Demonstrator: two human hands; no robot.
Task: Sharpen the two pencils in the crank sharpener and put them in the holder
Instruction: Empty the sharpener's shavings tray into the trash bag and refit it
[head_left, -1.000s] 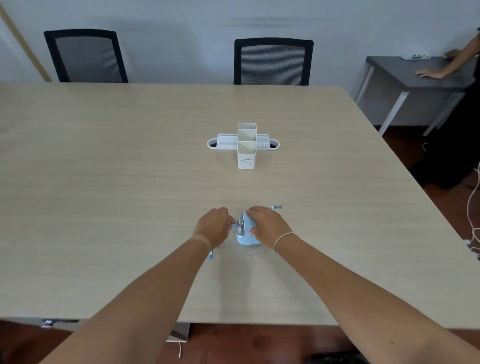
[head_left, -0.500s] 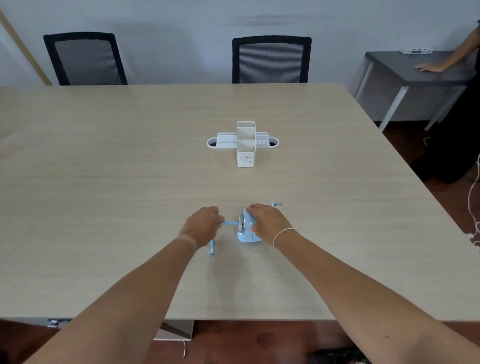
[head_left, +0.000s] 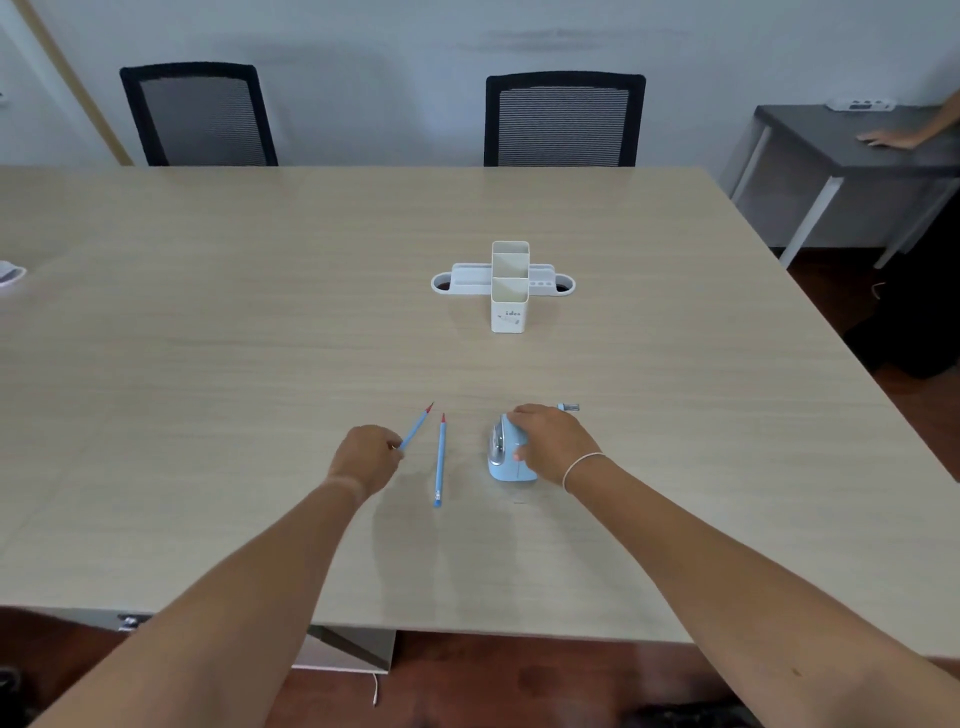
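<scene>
A broad rectangular table (head_left: 260, 338) with a pale, matte wood-grain laminate top fills most of the view, standing on a dark reddish floor. Behind it, against a plain whitish wall, stand two black office chairs with mesh backs (head_left: 563, 122). To the far right a dark grey side table with white legs (head_left: 831, 150) carries a small white device, and another person's hand rests flat on it.

Near the table's middle sits a white plastic pencil holder (head_left: 510, 291), two tall square cups crossing a low tray with rounded ends. Closer in, the right hand (head_left: 553, 441) curls over a smooth, rounded light-blue crank sharpener (head_left: 501, 454), gripping its body; the crank handle (head_left: 569, 407) pokes out behind the fingers. The left hand (head_left: 366, 457), fingers curled tight, pinches the rear end of a slim light-blue pencil with a red tip (head_left: 416, 426), angled away to the right. A second matching light-blue pencil (head_left: 440, 460) lies flat between the hands, point facing away.
</scene>
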